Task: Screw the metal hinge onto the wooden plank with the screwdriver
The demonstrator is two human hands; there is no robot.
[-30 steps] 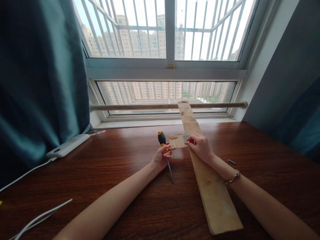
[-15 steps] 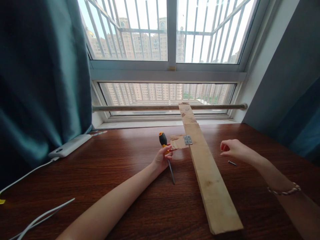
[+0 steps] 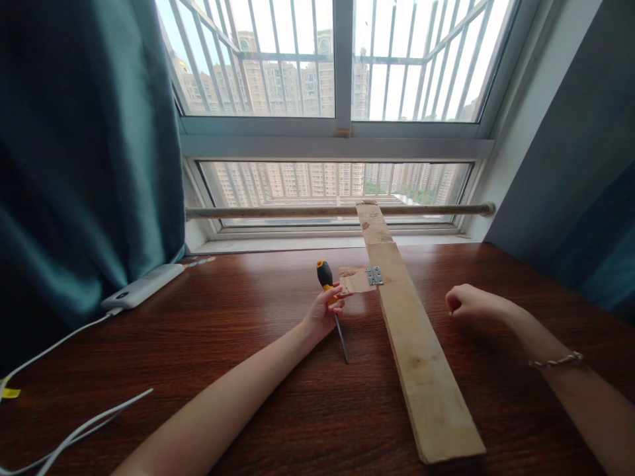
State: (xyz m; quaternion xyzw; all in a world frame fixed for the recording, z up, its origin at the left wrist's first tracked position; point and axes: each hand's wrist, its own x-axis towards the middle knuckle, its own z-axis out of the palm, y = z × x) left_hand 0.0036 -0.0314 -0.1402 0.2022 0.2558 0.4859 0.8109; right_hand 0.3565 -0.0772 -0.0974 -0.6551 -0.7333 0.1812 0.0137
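My left hand (image 3: 323, 313) is closed around a screwdriver (image 3: 325, 273) with a black and yellow handle, its shaft slanting down toward the table. The fingertips of that hand also reach the edge of a short wooden piece (image 3: 353, 281). A metal hinge (image 3: 375, 276) joins this piece to a long wooden board (image 3: 421, 357). To the right of the board, my right hand (image 3: 469, 301) is pinched just above the tabletop. A tiny bit of a screw (image 3: 451, 313) shows at its fingertips; the rest is hidden by the fingers.
The brown wooden table (image 3: 248, 396) stands against a barred window. A white power strip (image 3: 143, 286) lies at the left by the blue curtain (image 3: 99, 132), with white cables (image 3: 94, 423) nearer me. A horizontal rail (image 3: 272, 212) crosses behind the board's far end.
My right hand has lowered and closed its fingers where the screw lay; the screw no longer lies in sight on the table. My left hand keeps its hold on the screwdriver.
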